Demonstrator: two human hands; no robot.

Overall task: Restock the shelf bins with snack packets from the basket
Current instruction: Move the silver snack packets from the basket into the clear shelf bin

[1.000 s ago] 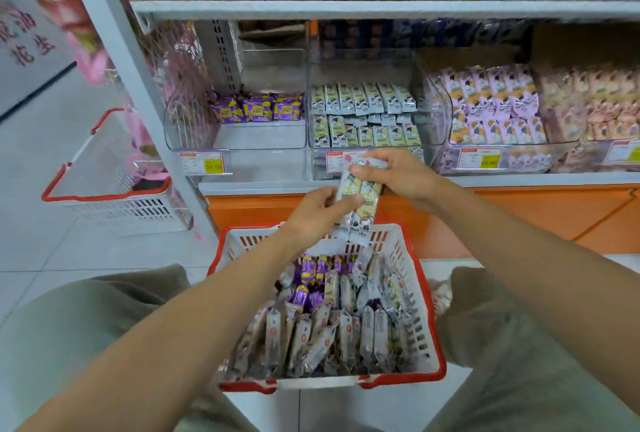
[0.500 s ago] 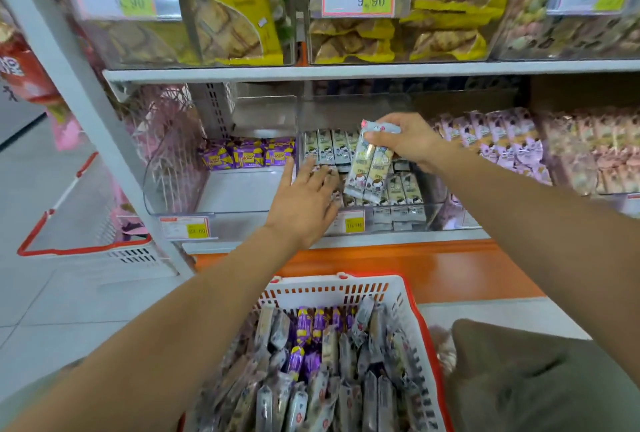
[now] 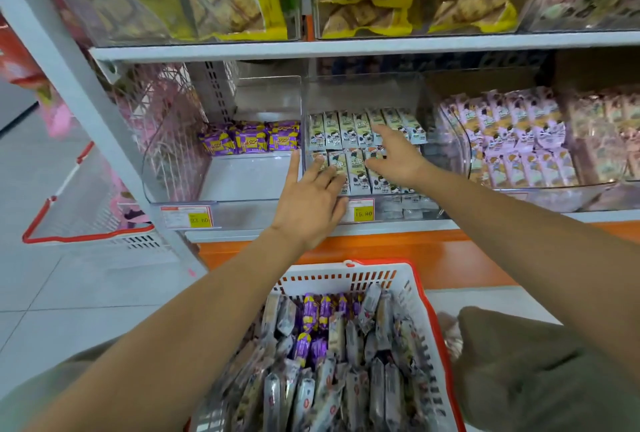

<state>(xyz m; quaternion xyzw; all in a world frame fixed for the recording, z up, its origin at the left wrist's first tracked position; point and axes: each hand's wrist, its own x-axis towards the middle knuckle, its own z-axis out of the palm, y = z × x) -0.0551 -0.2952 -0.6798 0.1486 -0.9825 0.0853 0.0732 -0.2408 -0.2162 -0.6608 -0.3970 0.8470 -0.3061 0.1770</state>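
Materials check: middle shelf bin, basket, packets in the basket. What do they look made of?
Middle shelf bin: clear rigid plastic, probably acrylic, glossy; packets show through its walls, with glare.
Basket: moulded plastic, matte white slotted wall, red rim.
Packets in the basket: thin flexible film, silvery and shiny, perhaps metallised; crinkled, ends crimped.

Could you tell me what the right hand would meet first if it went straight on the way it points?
Probably the back row of green-white packets in the middle clear bin; the right hand may be touching them, as depth is unclear.
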